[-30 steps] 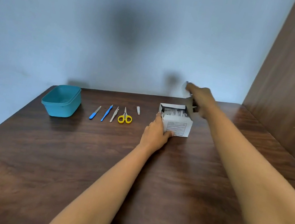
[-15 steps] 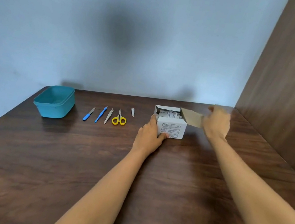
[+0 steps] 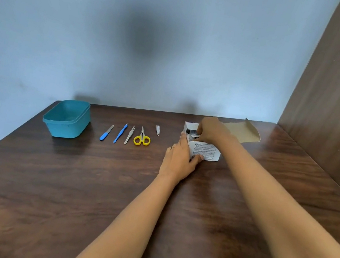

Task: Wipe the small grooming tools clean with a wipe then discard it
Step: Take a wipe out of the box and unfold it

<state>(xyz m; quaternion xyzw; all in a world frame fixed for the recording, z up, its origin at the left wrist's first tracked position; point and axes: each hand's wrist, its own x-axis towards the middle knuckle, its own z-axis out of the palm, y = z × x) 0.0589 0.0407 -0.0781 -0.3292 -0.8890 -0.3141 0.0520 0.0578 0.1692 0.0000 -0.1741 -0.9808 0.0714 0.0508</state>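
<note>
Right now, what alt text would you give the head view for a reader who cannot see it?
A person's right hand dips curled fingers into an open white box of wipes on a dark wooden table, while the left hand steadies the box's left side. Left of it lie five small grooming tools in a row, then a teal tub.

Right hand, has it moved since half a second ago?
Yes. The right hand went left, from the cardboard flap to over the open top of the wipe box, where it reaches among the packets.
</note>
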